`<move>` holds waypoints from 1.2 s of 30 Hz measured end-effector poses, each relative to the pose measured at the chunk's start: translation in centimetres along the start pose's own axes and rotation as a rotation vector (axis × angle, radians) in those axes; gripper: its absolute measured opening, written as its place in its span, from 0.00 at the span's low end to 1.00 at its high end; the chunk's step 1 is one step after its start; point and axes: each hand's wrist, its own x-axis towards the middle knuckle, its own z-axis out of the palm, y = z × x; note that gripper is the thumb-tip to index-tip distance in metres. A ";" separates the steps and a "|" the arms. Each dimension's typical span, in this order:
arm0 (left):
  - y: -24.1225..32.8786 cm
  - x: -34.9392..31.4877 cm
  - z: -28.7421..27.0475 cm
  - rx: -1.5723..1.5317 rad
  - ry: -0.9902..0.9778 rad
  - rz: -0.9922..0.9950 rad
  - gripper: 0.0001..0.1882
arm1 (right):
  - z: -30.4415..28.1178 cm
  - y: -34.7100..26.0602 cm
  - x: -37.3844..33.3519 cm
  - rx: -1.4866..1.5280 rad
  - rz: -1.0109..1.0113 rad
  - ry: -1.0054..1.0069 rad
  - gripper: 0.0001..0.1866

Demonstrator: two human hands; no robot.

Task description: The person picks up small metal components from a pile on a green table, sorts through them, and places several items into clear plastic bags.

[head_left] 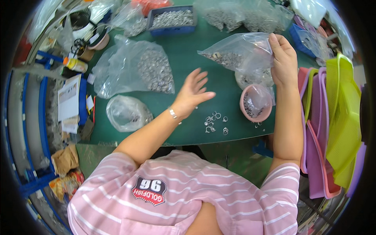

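My right hand grips the edge of a clear plastic bag, lifted over the table's right half, with small metal pieces gathered in its far left corner. Over the middle of the table my left hand is spread and holds nothing. Below its fingers lie several loose silver rings near the front edge. Under the raised bag stands a pink bowl with small metal parts and a piece of clear plastic in it. Another clear bag sits behind the bowl, partly hidden.
On the green table, a large bag of metal pieces and a smaller bag lie left. A blue bin of metal parts and more bags stand behind. Green and purple baskets rise at the right edge.
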 end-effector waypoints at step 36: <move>0.1 -18.8 -12.4 1.188 0.742 0.154 0.16 | 10.4 9.5 -17.9 -0.520 0.159 -0.467 0.22</move>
